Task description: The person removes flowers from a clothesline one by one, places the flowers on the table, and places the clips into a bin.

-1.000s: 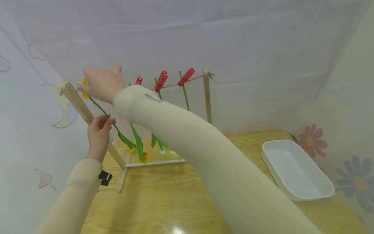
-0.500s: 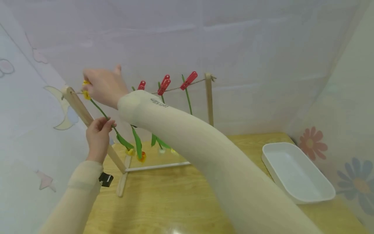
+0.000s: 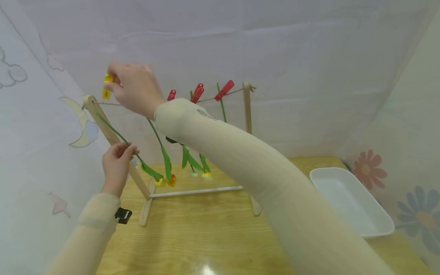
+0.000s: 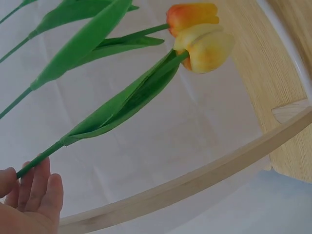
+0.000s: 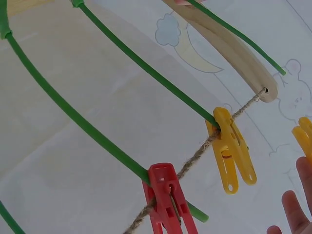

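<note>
My left hand (image 3: pixel 117 164) pinches the green stem of a yellow tulip (image 4: pixel 207 48), which hangs flower-down beside the left post. The stem's upper end (image 5: pixel 273 66) is free of the rope in the right wrist view. My right hand (image 3: pixel 137 88) holds a yellow clothespin (image 3: pixel 107 87) above the rope (image 3: pixel 108 103), apart from rope and stem. Another yellow clothespin (image 5: pixel 229 146) clips a stem to the rope; in the head view my right hand covers it. Beside it, a red clothespin (image 5: pixel 168 200) grips another stem. An orange tulip (image 4: pixel 190 17) hangs behind the yellow one.
The rope runs between two wooden posts (image 3: pixel 247 110) on a stand with a white crossbar (image 3: pixel 199 191). More red clothespins (image 3: pixel 224 90) hold tulips to the right. A white tray (image 3: pixel 350 202) stands on the wooden table (image 3: pixel 199 236) at the right, against a flower-patterned wall.
The right hand has lifted the yellow clothespin up off the rope. The tulip's stem end has dropped below the rope, still between the left fingers. The head view has shifted slightly.
</note>
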`<state>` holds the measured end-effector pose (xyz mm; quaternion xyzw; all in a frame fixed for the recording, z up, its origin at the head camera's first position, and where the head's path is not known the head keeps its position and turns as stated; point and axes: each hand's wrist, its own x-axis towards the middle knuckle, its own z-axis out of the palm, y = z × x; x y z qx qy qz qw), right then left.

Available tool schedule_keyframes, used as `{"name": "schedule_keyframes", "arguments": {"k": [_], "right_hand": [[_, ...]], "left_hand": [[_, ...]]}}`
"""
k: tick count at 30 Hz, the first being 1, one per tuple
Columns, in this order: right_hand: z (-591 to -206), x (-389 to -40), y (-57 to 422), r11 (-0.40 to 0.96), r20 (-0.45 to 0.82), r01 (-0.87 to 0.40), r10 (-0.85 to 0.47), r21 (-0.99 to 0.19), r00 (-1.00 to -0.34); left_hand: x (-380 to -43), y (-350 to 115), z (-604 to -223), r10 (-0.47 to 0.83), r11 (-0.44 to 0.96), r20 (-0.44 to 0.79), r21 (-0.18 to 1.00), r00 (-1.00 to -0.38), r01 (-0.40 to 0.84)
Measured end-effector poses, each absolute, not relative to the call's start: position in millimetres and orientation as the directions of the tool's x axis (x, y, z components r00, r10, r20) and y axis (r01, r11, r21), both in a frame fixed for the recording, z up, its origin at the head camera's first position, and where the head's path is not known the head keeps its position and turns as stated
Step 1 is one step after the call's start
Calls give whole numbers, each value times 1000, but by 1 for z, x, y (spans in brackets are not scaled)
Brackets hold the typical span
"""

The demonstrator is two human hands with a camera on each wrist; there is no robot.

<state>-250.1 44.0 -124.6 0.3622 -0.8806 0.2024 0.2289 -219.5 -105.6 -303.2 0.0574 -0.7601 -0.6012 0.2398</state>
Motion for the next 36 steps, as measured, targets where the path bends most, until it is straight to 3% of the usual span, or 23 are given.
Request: {"name": "schedule_keyframes", "arguments": {"k": [20,36], "right_hand": [[-156,-233,87,413,495,-718,-528,-560,-690],[-188,-221,124,327,589,-731,-438,-599,-679]], "left_hand": [[-184,-102,-330,-409,243,154,968,-899,55],[-170,-88,-353,-401,72,111,993,-909,89]]}}
